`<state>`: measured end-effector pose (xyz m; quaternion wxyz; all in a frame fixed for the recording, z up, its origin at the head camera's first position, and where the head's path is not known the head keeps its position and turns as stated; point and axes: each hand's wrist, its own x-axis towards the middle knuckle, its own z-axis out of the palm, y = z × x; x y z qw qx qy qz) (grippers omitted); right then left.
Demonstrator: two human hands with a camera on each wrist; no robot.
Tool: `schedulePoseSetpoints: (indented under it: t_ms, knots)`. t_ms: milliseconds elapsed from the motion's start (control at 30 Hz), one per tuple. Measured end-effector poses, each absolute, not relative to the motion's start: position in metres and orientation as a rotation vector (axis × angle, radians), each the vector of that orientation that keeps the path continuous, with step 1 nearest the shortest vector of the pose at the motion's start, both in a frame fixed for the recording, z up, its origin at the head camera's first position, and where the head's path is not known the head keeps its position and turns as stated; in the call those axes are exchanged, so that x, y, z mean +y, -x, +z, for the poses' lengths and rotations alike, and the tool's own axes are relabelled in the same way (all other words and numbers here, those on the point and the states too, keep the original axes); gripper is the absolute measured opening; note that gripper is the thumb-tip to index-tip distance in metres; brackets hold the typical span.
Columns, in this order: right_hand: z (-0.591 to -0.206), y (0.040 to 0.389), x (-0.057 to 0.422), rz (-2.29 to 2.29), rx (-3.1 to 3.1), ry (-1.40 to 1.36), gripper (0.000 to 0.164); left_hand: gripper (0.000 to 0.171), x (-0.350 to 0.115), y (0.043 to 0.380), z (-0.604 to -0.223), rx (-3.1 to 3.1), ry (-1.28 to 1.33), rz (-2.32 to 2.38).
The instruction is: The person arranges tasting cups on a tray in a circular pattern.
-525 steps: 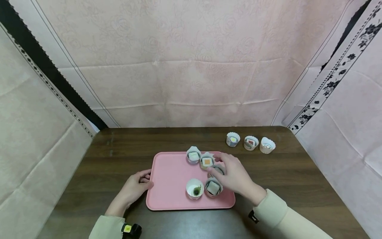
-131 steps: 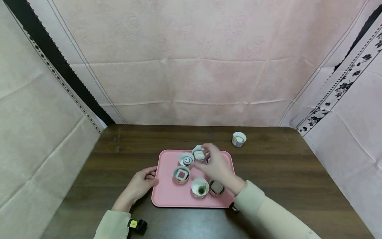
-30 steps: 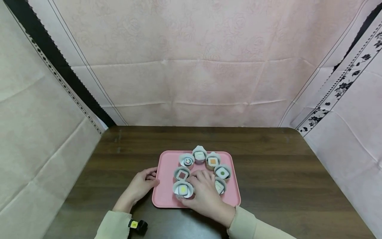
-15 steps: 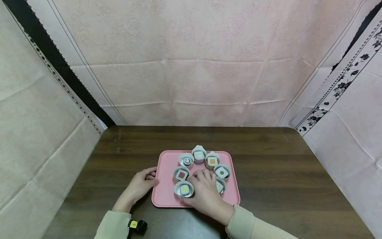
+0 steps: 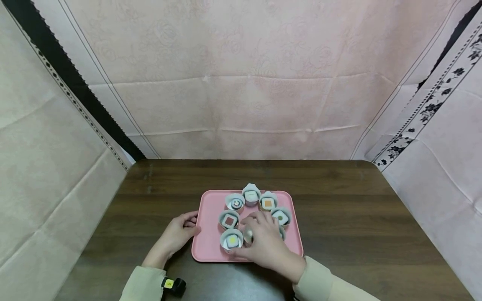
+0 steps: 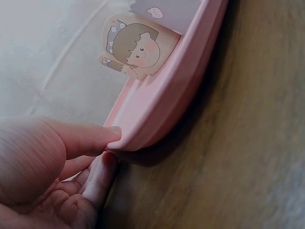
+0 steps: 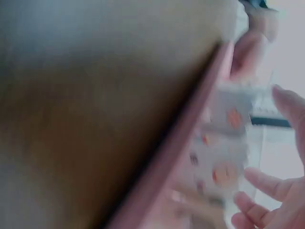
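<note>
A pink tray (image 5: 206, 246) carries several printed paper cupcake cups, most with a small pale block inside. My left hand (image 5: 175, 234) pinches the tray's left edge, thumb above the rim and fingers beneath in the left wrist view. Over the front of the tray is my right hand (image 5: 265, 242), thumb and fingers apart. A cup (image 5: 248, 235) partly shows in the gap between them. Just left of it stands the cup with a yellow-marked block (image 5: 232, 239). In the right wrist view, the right fingers (image 7: 267, 183) look spread and clear of the blurred cups (image 7: 224, 167).
The tray lies on a dark wooden table (image 5: 350, 217). Behind and at both sides hang pale cloths (image 5: 244, 104). Further cups, one with an orange-marked block (image 5: 268, 203) and one with a brown-marked block (image 5: 229, 220), stand round the tray's middle.
Over the longer span, cups from the back right came onto the tray. In the last half second, my right hand shifts slightly right, baring part of a cup. The left hand stays put.
</note>
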<state>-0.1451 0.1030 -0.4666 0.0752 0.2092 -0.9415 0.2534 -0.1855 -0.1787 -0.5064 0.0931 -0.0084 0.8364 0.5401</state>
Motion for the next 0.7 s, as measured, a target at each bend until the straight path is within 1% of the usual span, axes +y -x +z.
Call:
schedulePoseSetpoints:
  t_ms: [67,200,333,400,500,600,700]
  knots:
    - [-0.461,0.149,0.115,0.817,-2.805,-0.575,0.066,0.051,-0.179,0.185,-0.506,2.478,0.016,1.599]
    - [-0.455,0.161,0.146,0.927,-2.74,-0.481,0.052,0.052,-0.179,0.186,-0.507,2.483,0.025,1.581]
    - [-0.457,0.169,0.173,0.975,-2.69,-0.424,0.038,0.052,-0.179,0.187,-0.509,2.493,0.025,1.571]
    - [-0.459,0.169,0.18,0.96,-2.664,-0.464,0.031,0.052,-0.179,0.187,-0.509,2.492,0.021,1.573]
    - [-0.463,0.167,0.18,0.905,-2.628,-0.625,0.023,0.052,-0.179,0.187,-0.509,2.494,0.016,1.56]
    - [-0.466,0.162,0.173,0.834,-2.645,-0.791,0.03,0.052,-0.18,0.187,-0.509,2.5,0.017,1.55]
    - [-0.466,0.16,0.163,0.764,-2.723,-0.854,0.045,0.052,-0.18,0.188,-0.509,2.505,0.013,1.547]
